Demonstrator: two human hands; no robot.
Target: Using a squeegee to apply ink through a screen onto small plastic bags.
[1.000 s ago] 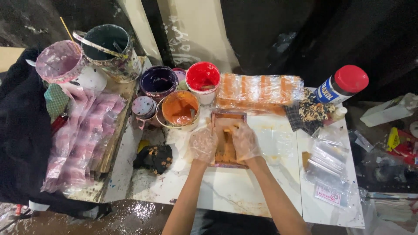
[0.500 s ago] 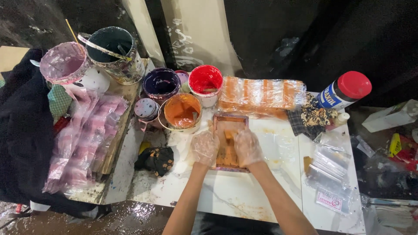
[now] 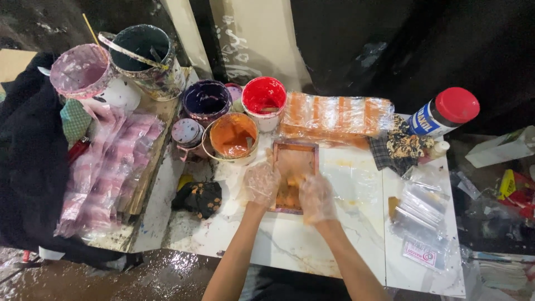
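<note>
Both gloved hands press palm-down on the frame (image 3: 294, 175). Left hand (image 3: 261, 184) fingers curl at its edge. Right hand (image 3: 316, 196) fingers lie together, flat.

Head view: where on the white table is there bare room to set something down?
The table is bare along its near edge, below the wooden frame and both gloved hands, left hand, right hand. A smaller patch lies between frame and clear bags. The far left is crowded with paint pots; the orange-striped sheet fills the back.
</note>
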